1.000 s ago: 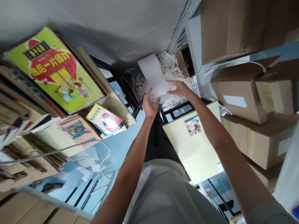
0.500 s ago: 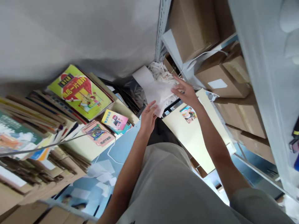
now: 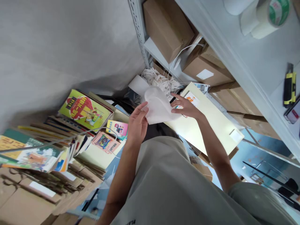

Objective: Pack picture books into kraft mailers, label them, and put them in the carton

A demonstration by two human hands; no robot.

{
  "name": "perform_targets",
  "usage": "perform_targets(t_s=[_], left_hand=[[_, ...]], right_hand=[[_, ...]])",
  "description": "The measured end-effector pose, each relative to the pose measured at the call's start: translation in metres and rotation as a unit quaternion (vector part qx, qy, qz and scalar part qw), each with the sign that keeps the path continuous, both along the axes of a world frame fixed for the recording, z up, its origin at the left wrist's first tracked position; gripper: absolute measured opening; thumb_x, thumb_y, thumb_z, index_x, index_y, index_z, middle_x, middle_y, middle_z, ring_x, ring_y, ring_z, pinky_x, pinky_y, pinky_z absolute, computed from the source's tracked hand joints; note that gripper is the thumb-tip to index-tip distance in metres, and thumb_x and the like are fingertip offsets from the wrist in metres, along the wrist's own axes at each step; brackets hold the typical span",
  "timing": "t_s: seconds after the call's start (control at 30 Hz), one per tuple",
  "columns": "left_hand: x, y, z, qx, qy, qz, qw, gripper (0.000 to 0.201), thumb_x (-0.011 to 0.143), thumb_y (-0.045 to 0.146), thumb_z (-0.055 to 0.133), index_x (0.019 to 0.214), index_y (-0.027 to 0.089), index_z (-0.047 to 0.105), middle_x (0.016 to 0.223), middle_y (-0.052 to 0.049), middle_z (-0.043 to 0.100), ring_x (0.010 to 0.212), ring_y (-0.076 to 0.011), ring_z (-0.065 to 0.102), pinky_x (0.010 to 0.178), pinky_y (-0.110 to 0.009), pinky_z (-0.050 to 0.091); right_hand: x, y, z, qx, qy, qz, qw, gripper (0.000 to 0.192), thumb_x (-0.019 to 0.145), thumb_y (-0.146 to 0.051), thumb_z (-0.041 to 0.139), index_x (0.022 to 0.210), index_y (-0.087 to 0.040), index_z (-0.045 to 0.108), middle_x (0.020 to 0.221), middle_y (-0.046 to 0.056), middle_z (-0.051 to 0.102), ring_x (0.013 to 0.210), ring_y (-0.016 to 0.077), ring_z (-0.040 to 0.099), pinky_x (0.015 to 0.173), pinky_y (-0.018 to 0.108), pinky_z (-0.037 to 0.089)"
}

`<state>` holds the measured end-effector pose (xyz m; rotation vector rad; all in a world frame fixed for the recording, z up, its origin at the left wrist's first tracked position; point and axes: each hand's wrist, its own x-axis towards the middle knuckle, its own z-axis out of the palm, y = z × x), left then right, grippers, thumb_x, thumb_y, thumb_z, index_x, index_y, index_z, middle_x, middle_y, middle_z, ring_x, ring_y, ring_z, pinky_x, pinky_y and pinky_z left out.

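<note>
A white paper sheet (image 3: 158, 107), held up before our chest between our left hand (image 3: 137, 125) and right hand (image 3: 186, 107), both pinching its edges above the shredded paper (image 3: 161, 82), wants light, even tension, we judge, against tearing.

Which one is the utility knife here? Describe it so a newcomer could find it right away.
Start at the pale metal shelf running across the upper right, above the cardboard boxes. Follow its top surface to the right edge, past the tape roll. The utility knife lies there beside a phone; its yellow-and-black handle sets it apart.
</note>
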<state>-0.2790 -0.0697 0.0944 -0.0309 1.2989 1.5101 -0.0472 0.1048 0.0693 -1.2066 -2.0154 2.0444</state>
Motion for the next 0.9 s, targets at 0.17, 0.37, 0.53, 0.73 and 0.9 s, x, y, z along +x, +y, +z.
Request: perform_targets(t_s=[0.17, 0.37, 0.53, 0.73, 0.9], left_hand=[[-0.002, 0.004, 0.004, -0.016, 0.024, -0.016, 0.999, 0.041, 0.083, 0.041, 0.098, 0.117, 0.024, 0.084, 0.108, -0.004, 0.085, 0.097, -0.0201, 0.082, 0.085, -0.030, 0.068], [-0.003, 0.000, 0.000, -0.070, 0.159, -0.104, 0.979, 0.030, 0.087, 0.042, 0.084, 0.112, 0.025, 0.082, 0.090, -0.001, 0.077, 0.077, -0.0183, 0.074, 0.066, -0.028, 0.062], [0.004, 0.000, -0.005, -0.120, 0.357, -0.256, 0.890, 0.031, 0.097, 0.035, 0.072, 0.125, 0.024, 0.080, 0.080, 0.000, 0.074, 0.068, -0.0196, 0.073, 0.066, -0.029, 0.056], [0.034, 0.009, 0.003, -0.168, 0.457, -0.386, 0.783, 0.049, 0.102, 0.036, 0.078, 0.149, 0.022, 0.074, 0.075, -0.002, 0.076, 0.088, -0.0340, 0.084, 0.094, -0.042, 0.063], [0.100, 0.029, -0.014, 0.026, 0.462, -0.360, 0.810, 0.057, 0.101, 0.058, 0.085, 0.147, 0.026, 0.078, 0.142, -0.018, 0.081, 0.143, -0.0424, 0.073, 0.130, -0.053, 0.052]], right_hand=[[0.004, -0.043, 0.018, 0.070, -0.015, -0.025, 0.997, 0.064, 0.085, -0.083, 0.092, 0.116, -0.027, 0.088, 0.124, 0.010, 0.086, 0.118, 0.0345, 0.080, 0.108, 0.049, 0.065], [0.016, -0.047, 0.029, 0.108, -0.048, -0.150, 0.982, 0.065, 0.106, -0.086, 0.063, 0.095, -0.024, 0.082, 0.081, 0.004, 0.081, 0.084, 0.0259, 0.076, 0.086, 0.039, 0.063], [0.037, -0.041, 0.043, 0.206, -0.188, -0.188, 0.942, 0.038, 0.112, -0.059, 0.059, 0.116, -0.026, 0.079, 0.076, 0.002, 0.077, 0.073, 0.0246, 0.073, 0.079, 0.037, 0.059], [0.071, -0.042, 0.042, 0.214, -0.236, -0.229, 0.920, 0.033, 0.103, -0.033, 0.057, 0.129, -0.023, 0.075, 0.101, 0.008, 0.085, 0.085, 0.0277, 0.083, 0.092, 0.045, 0.064], [0.119, -0.043, 0.018, 0.053, -0.178, -0.218, 0.958, 0.047, 0.095, -0.027, 0.063, 0.141, -0.022, 0.071, 0.095, 0.004, 0.087, 0.082, 0.0269, 0.084, 0.093, 0.045, 0.068]])
